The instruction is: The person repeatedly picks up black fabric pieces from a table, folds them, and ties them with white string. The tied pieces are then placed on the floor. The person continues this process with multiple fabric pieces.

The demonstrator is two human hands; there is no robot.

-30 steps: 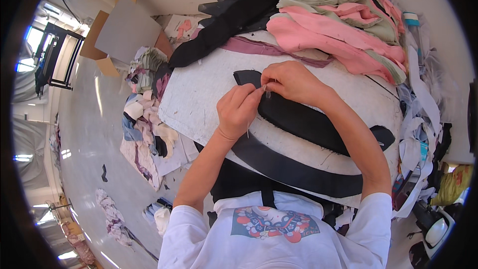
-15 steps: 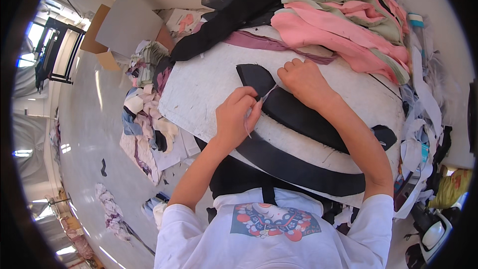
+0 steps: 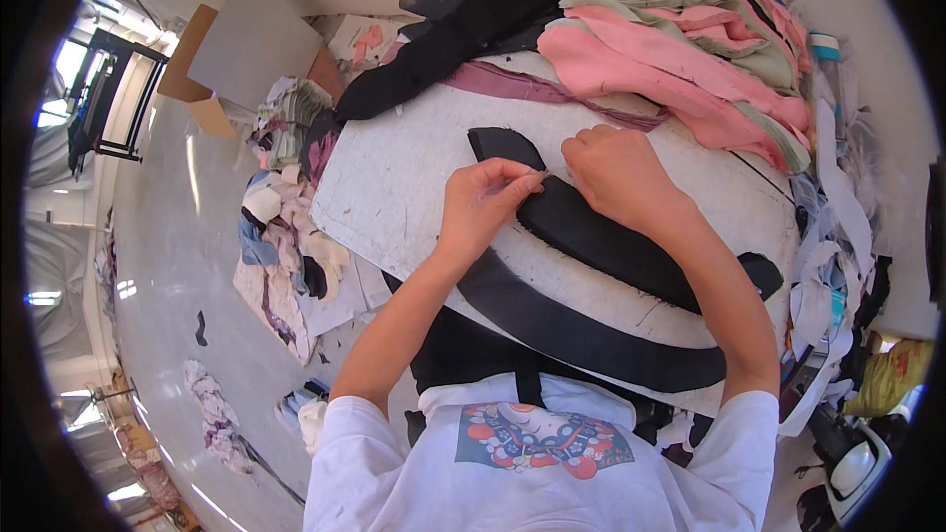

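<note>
Stacked black curved fabric pieces (image 3: 621,244) lie as a bundle across the white table. My left hand (image 3: 483,199) is over the bundle's upper left part, thumb and forefinger pinched on a thin pale tie strip (image 3: 554,173). Just to the right, my right hand (image 3: 621,169) is closed with its fingertips on the strip's other side. Only a short length of the strip shows between the two hands; whether it is knotted is hidden by my fingers. Nearer my body, a separate dark curved fabric band (image 3: 581,330) lies along the table's front edge.
Pink and grey-green fabric stacks (image 3: 670,74) and black cloth (image 3: 473,34) fill the table's far side. An open cardboard box (image 3: 251,49) stands far left. Fabric scraps (image 3: 286,236) lie beside the table's left edge. White strips (image 3: 828,227) hang at the right.
My right hand has come down slightly and to the right. My left hand has moved a little up and right, its fingertips now closer to the right hand's. Less of the pale strip shows.
</note>
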